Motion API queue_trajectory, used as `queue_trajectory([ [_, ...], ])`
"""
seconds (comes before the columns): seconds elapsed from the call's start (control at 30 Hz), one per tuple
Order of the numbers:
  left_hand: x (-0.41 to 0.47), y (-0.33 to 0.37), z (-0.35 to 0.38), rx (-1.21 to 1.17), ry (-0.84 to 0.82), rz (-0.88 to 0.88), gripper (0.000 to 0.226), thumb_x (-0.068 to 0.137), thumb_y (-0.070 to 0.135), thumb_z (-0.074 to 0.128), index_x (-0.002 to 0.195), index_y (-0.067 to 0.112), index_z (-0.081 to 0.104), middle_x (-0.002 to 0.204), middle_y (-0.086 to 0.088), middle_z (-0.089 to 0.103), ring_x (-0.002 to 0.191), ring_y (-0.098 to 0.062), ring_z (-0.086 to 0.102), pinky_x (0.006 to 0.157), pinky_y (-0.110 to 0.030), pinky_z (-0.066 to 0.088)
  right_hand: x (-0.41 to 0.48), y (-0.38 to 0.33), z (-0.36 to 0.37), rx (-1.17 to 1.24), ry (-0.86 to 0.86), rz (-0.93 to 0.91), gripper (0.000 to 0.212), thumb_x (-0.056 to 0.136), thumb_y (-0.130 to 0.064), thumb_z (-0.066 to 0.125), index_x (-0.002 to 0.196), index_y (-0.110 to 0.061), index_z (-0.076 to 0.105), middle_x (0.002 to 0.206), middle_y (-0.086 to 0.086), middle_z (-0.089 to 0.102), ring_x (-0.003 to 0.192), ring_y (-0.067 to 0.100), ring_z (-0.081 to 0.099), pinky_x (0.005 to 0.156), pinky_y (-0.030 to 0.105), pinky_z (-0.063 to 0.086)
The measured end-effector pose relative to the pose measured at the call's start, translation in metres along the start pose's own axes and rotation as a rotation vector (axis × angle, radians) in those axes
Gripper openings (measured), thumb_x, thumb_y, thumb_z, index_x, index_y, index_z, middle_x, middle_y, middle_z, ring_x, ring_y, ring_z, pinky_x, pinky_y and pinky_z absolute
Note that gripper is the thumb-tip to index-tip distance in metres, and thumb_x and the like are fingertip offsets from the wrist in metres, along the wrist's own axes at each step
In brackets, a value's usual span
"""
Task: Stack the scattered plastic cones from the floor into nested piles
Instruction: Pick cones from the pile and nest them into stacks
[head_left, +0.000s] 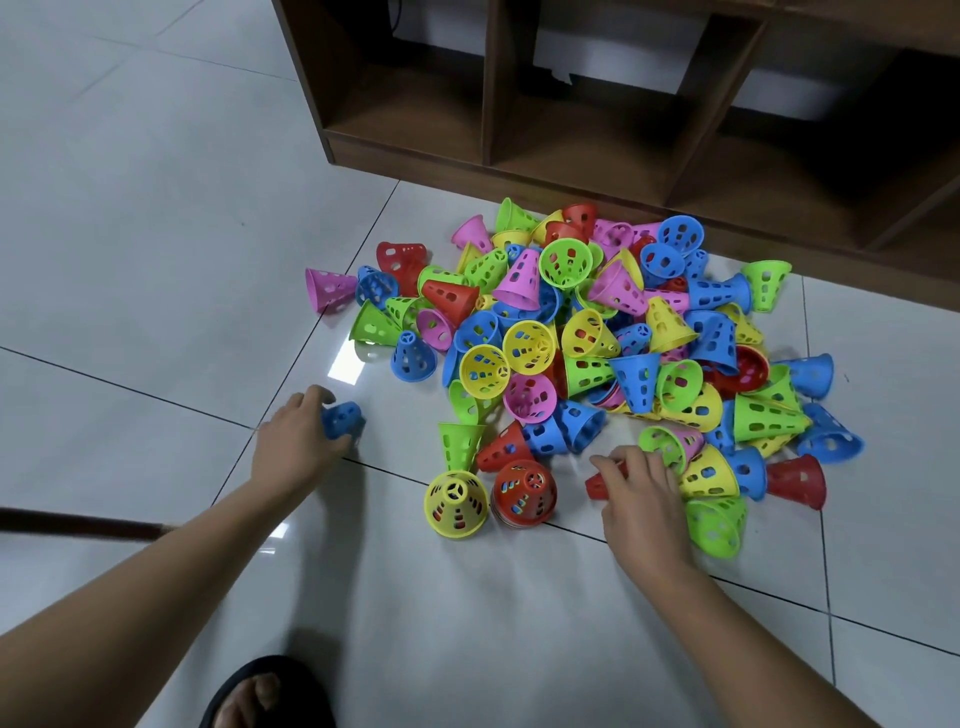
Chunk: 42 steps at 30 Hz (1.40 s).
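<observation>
One foot: in a dark sandal, at the bottom middle of the frame.
Left hand: left of the middle, fingers curled round a blue cone that sits alone on the floor, apart from the others.
Right hand: lower right of the middle, fingers bent over a red cone and holding it at the near edge of the heap.
Small piles: a yellow pile and a red pile stand side by side between the hands, wide end down. Each seems to have more cones inside.
Big heap: middle of the frame, lots of cones in five colours, tipped every way and lying on each other.
Shelf: brown wood, along the top, just behind the heap.
Step now: I think each hand is picking up one cone.
Doing it well: turn each cone wide end down, hold it right over a pile, and push softly until it sits snug. Take loose cones from the edge first so the heap does not slide.
</observation>
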<state>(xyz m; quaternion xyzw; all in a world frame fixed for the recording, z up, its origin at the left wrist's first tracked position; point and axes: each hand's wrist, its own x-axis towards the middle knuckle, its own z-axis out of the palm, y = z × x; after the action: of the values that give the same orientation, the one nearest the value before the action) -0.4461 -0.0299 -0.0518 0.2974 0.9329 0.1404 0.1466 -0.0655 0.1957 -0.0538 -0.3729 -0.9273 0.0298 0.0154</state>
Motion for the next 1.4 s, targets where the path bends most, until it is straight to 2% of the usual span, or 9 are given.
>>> queue_trajectory([
  [0.27, -0.044, 0.044, -0.025, -0.311, 0.114, 0.082, 0.036, 0.085, 0.044, 0.074, 0.118, 0.039, 0.061, 0.108, 0.021, 0.068, 0.104, -0.017, 0.060, 0.093, -0.048, 0.048, -0.007, -0.021, -0.030, 0.238, 0.133, 0.164, 0.045, 0.092, -0.038, 0.076, 0.130, -0.017, 0.063, 0.119, 0.004, 0.049, 0.106, 0.028, 0.053, 0.088, 0.046, 0.054],
  [0.43, -0.087, 0.091, -0.051, -0.717, 0.150, 0.092, 0.049, 0.095, 0.032, 0.080, 0.135, 0.037, 0.051, 0.122, 0.021, 0.066, 0.107, 0.002, 0.066, 0.086, -0.025, 0.050, -0.010, -0.046, -0.069, 0.749, 0.203, 0.351, 0.040, 0.104, -0.053, 0.052, 0.131, -0.023, 0.054, 0.122, -0.005, 0.049, 0.103, 0.017, 0.059, 0.084, 0.040, 0.054],
  [0.57, -0.117, 0.114, -0.056, -0.866, 0.109, 0.202, 0.058, 0.095, 0.038, 0.075, 0.143, 0.037, 0.043, 0.128, 0.020, 0.062, 0.115, -0.010, 0.066, 0.091, -0.023, 0.052, -0.018, -0.074, -0.099, 0.966, 0.214, 0.327, 0.043, 0.105, -0.057, 0.048, 0.135, -0.026, 0.048, 0.122, -0.006, 0.062, 0.107, -0.005, 0.059, 0.085, 0.008, 0.046],
  [0.63, -0.128, 0.122, -0.053, -0.892, 0.086, 0.255, 0.060, 0.093, 0.036, 0.075, 0.144, 0.035, 0.043, 0.130, 0.013, 0.063, 0.117, -0.019, 0.068, 0.095, -0.031, 0.055, -0.020, -0.085, -0.105, 1.019, 0.207, 0.287, 0.045, 0.103, -0.060, 0.047, 0.135, -0.028, 0.048, 0.120, -0.006, 0.067, 0.108, -0.001, 0.064, 0.089, 0.017, 0.050],
  [0.77, -0.144, 0.124, -0.039, -0.781, 0.045, 0.359, 0.062, 0.091, 0.036, 0.079, 0.144, 0.036, 0.046, 0.133, 0.017, 0.061, 0.122, -0.014, 0.065, 0.102, -0.021, 0.050, -0.025, -0.098, -0.102, 0.989, 0.151, 0.212, 0.050, 0.102, -0.065, 0.045, 0.138, -0.031, 0.045, 0.123, -0.005, 0.067, 0.111, 0.014, 0.067, 0.094, 0.036, 0.055],
  [1.07, -0.131, 0.098, -0.014, -0.453, -0.094, 0.551, 0.045, 0.093, 0.045, 0.077, 0.132, 0.037, 0.056, 0.130, 0.025, 0.053, 0.118, -0.001, 0.061, 0.093, -0.030, 0.056, -0.033, -0.087, -0.057, 0.700, -0.079, 0.086, 0.052, 0.103, -0.062, 0.053, 0.149, -0.041, 0.041, 0.151, -0.020, 0.048, 0.139, 0.011, 0.043, 0.114, 0.033, 0.041],
  [1.13, -0.124, 0.100, -0.020, -0.474, -0.101, 0.552, 0.055, 0.091, 0.056, 0.077, 0.136, 0.035, 0.055, 0.133, 0.023, 0.054, 0.123, -0.003, 0.061, 0.099, -0.024, 0.051, -0.031, -0.082, -0.062, 0.729, -0.055, 0.086, 0.053, 0.103, -0.066, 0.048, 0.149, -0.040, 0.043, 0.149, -0.020, 0.048, 0.140, 0.007, 0.043, 0.114, 0.029, 0.039],
  [1.27, -0.092, 0.111, -0.035, -0.512, -0.022, 0.526, 0.046, 0.100, 0.058, 0.061, 0.134, 0.029, 0.059, 0.129, 0.016, 0.059, 0.124, -0.008, 0.061, 0.100, -0.036, 0.053, -0.007, -0.066, -0.069, 0.710, 0.094, 0.146, 0.043, 0.108, -0.055, 0.049, 0.139, -0.026, 0.055, 0.139, -0.012, 0.054, 0.134, 0.011, 0.050, 0.110, 0.034, 0.045],
  [1.4, -0.055, 0.128, -0.040, -0.471, 0.015, 0.511, 0.051, 0.096, 0.048, 0.075, 0.138, 0.027, 0.055, 0.130, 0.014, 0.059, 0.120, -0.004, 0.062, 0.097, -0.035, 0.055, 0.029, -0.039, -0.071, 0.638, 0.235, 0.265, 0.033, 0.105, -0.036, 0.061, 0.134, -0.020, 0.059, 0.131, -0.006, 0.054, 0.127, 0.016, 0.052, 0.105, 0.039, 0.047],
])
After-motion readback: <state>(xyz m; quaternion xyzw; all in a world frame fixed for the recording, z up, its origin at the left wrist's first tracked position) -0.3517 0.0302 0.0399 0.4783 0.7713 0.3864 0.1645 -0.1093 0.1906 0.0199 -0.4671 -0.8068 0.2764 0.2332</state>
